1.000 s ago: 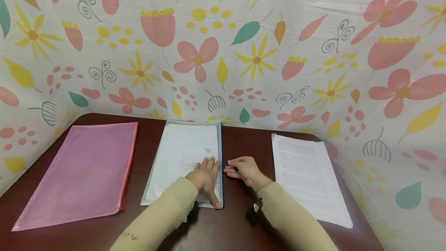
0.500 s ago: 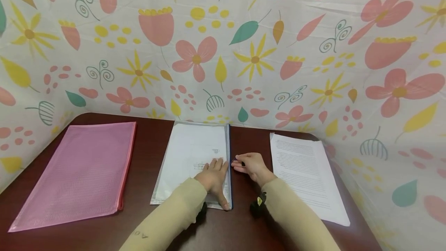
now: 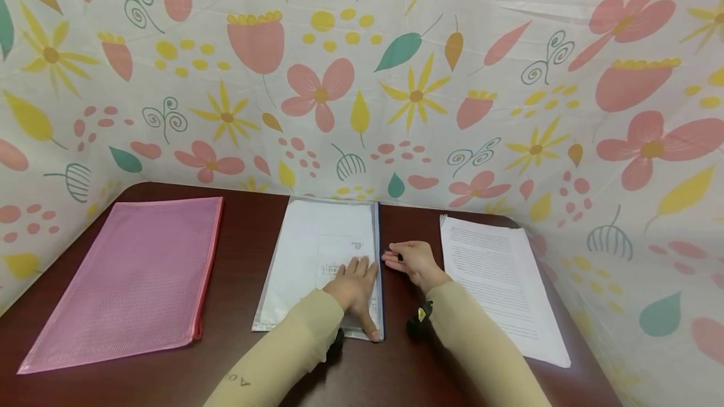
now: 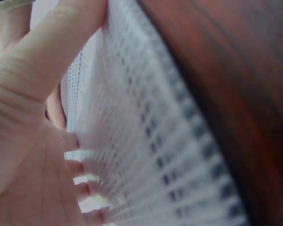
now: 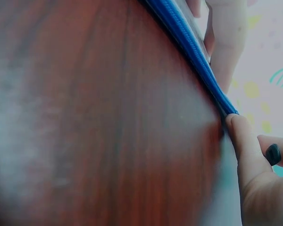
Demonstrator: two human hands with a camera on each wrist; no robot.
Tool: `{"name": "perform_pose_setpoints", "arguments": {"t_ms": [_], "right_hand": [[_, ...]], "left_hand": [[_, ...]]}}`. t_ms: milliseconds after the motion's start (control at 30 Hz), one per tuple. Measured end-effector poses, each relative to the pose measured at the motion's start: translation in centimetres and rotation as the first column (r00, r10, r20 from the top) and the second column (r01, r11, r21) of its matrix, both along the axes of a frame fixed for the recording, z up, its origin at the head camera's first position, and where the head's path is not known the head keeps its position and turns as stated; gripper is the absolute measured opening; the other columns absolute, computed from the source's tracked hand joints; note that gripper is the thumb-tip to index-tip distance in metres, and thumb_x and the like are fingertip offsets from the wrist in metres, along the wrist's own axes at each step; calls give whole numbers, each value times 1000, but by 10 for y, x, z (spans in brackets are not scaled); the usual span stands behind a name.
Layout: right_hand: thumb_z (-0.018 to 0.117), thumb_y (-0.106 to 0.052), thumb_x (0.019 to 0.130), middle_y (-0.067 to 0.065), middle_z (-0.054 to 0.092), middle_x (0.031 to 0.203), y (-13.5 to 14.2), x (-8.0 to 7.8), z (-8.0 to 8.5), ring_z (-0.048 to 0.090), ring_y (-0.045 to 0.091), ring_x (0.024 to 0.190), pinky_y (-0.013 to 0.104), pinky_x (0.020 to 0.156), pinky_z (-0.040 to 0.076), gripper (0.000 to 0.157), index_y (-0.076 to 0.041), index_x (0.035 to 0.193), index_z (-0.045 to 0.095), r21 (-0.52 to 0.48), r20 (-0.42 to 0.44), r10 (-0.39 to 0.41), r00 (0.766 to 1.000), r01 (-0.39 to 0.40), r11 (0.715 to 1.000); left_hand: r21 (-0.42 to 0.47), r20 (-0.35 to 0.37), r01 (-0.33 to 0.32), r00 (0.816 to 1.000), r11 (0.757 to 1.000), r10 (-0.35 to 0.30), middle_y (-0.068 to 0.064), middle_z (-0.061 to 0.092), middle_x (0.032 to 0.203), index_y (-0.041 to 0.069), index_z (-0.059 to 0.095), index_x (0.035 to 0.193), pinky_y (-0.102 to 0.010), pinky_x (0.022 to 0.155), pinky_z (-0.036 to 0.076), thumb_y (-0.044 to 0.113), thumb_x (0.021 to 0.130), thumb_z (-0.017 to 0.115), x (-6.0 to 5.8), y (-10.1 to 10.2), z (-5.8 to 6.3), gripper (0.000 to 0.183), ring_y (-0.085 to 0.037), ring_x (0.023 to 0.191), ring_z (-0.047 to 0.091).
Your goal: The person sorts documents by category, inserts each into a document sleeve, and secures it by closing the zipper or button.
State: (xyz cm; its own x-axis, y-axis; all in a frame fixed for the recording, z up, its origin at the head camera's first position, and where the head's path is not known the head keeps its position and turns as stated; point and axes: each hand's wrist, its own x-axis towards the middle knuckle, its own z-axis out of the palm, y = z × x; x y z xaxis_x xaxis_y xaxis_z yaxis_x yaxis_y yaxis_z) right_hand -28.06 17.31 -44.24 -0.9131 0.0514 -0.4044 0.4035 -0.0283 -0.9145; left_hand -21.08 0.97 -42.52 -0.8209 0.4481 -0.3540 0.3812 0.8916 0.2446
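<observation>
A clear mesh zip pouch (image 3: 300,237) with white printed paper inside lies mid-table, a blue zipper (image 5: 191,52) along its right edge. My left hand (image 3: 355,291) presses flat on the pouch near that edge, fingers spread and thumb at the lower right corner. In the left wrist view, the mesh weave (image 4: 146,122) shows beside the palm. Right at the zipper edge, my right hand (image 3: 415,262) pinches between thumb and fingers; a small dark zipper pull (image 5: 272,154) shows among the fingers in the right wrist view.
A pink mesh zip pouch (image 3: 136,275) with a red zipper edge lies at the left of the dark wooden table (image 3: 243,237). A stack of printed sheets (image 3: 498,287) lies at the right. Behind stands a flower-patterned cloth (image 3: 362,80).
The clear pouch has slid a little to the right under my left hand. My right hand has moved right with it and slightly farther away along the zipper edge, still pinching.
</observation>
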Motion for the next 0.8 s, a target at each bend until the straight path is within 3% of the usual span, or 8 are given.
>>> {"name": "perform_pose_setpoints", "arguments": {"t_ms": [433,800], "right_hand": [[54,-5,94,25,60,113,-4,-17,4,69,17,79,29,76,56,36,12,126,50,-32,11,-57,998,58,998],[55,-4,93,22,62,104,-5,-27,4,70,17,77,28,76,56,38,14,126,49,-81,-14,-78,997,76,994]], "left_hand": [[-7,-12,-10,1000,1000,10,-12,7,160,12,12,153,-48,117,16,66,43,83,-3,0,-1,142,-31,147,7],[-22,-7,-2,1000,1000,2,-12,7,160,12,11,153,-48,117,16,67,45,83,-2,0,0,140,-30,147,8]]}}
